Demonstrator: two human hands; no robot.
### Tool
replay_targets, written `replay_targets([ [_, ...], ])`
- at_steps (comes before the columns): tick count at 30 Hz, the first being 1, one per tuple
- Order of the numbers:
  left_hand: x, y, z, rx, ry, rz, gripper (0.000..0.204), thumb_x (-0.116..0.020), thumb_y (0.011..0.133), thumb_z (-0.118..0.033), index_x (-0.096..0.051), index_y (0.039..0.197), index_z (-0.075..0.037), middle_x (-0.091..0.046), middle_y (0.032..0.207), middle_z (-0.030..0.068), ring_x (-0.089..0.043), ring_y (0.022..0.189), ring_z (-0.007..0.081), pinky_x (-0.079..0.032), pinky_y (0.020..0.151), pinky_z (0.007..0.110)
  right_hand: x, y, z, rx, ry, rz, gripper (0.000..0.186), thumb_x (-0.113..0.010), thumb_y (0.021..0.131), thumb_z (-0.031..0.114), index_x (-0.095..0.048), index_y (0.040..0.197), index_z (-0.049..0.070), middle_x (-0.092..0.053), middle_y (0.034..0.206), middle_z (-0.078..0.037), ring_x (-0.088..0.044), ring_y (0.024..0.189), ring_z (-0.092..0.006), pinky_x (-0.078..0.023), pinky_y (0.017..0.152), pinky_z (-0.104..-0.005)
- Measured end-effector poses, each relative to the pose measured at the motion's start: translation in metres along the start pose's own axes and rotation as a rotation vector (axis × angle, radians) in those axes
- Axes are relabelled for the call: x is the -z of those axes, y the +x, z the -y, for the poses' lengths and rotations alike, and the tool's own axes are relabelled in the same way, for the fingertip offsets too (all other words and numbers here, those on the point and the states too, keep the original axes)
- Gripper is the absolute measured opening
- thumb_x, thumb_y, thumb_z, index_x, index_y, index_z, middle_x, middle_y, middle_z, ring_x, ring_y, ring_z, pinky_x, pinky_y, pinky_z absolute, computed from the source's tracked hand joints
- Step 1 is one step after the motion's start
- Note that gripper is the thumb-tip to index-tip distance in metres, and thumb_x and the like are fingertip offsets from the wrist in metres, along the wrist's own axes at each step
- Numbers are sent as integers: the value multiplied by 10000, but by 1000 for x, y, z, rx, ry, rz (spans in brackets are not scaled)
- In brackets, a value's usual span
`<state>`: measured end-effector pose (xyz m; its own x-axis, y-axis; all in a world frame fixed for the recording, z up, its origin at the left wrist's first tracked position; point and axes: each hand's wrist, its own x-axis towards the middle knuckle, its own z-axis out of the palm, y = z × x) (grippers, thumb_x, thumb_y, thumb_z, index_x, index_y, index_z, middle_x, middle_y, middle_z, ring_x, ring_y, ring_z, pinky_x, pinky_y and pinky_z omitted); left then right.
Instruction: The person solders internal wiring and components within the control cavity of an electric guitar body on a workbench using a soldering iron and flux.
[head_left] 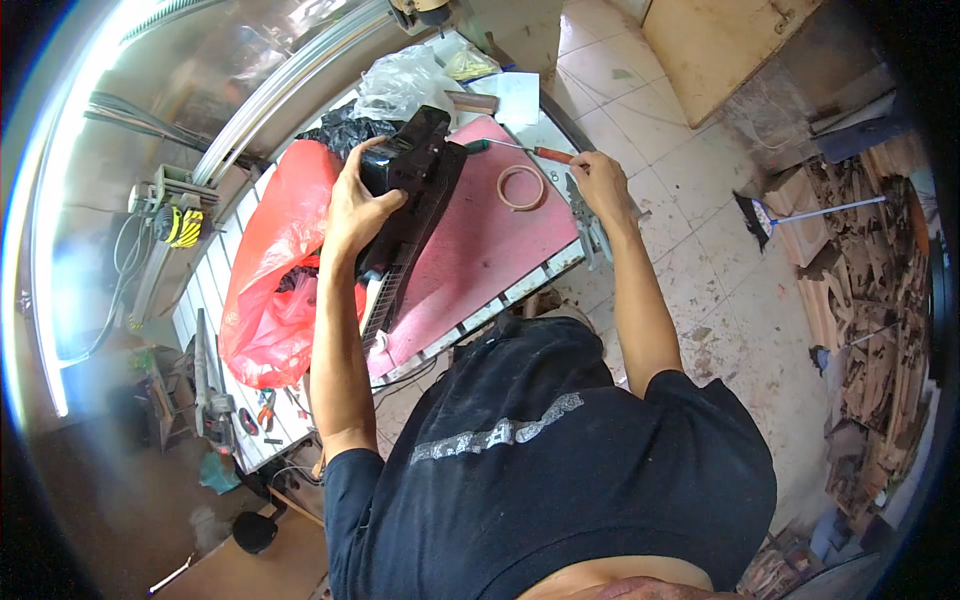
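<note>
My left hand is closed on the upper part of a long black plastic housing, fingers over its left side and thumb on its face. The housing stands tilted on the table, and a strip of dark mesh runs down its lower end. My right hand is closed round the end of a screwdriver with a red handle, above the table's right edge. A thin metal shaft runs left from it toward a green handle; I cannot tell whether that is a second tool. A tape roll lies between my hands.
A pink sheet covers part of the white slatted table. Left of the housing lies a red plastic bag, with clear bags behind. Orange-handled pliers rest near the left corner. Wood scraps are piled on the right.
</note>
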<state>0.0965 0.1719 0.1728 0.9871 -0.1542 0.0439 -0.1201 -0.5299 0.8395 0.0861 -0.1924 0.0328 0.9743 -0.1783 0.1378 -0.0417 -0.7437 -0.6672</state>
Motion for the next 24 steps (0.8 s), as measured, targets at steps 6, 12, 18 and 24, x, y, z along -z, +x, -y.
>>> replay_targets([
  [6, -1, 2, 0, -51, 18, -36, 752, -735, 664, -71, -554, 1393, -101, -694, 1150, 167, -669, 1047, 252, -506, 970, 354, -33, 12, -18, 135, -225, 169, 165, -712, 876, 129, -786, 1001, 50, -723, 1008, -198, -695, 985, -388, -545, 866, -485],
  [12, 1, -4, -9, -46, 78, -46, 766, -743, 674, -81, -536, 1411, -107, -690, 1162, 179, -671, 1059, 281, -503, 979, 365, -61, 23, -34, 110, -271, 206, 174, -722, 867, 114, -788, 1016, 53, -705, 1038, -178, -680, 1013, -389, -541, 869, -495],
  [18, 2, -6, -8, -18, 96, -32, 774, -735, 665, -69, -543, 1414, -99, -665, 1221, 147, -638, 1134, 262, -467, 1041, 359, -56, 28, -35, 228, -322, 248, 122, -721, 873, 124, -785, 943, 48, -709, 1008, -177, -688, 965, -387, -537, 834, -499],
  [24, 2, -3, -9, -5, 83, -12, 777, -734, 668, -66, -541, 1419, -116, -667, 1222, 150, -642, 1122, 260, -477, 1027, 361, -56, 35, -39, 236, -332, 232, 134, -732, 864, 139, -774, 955, 49, -724, 978, -180, -704, 930, -388, -542, 842, -498],
])
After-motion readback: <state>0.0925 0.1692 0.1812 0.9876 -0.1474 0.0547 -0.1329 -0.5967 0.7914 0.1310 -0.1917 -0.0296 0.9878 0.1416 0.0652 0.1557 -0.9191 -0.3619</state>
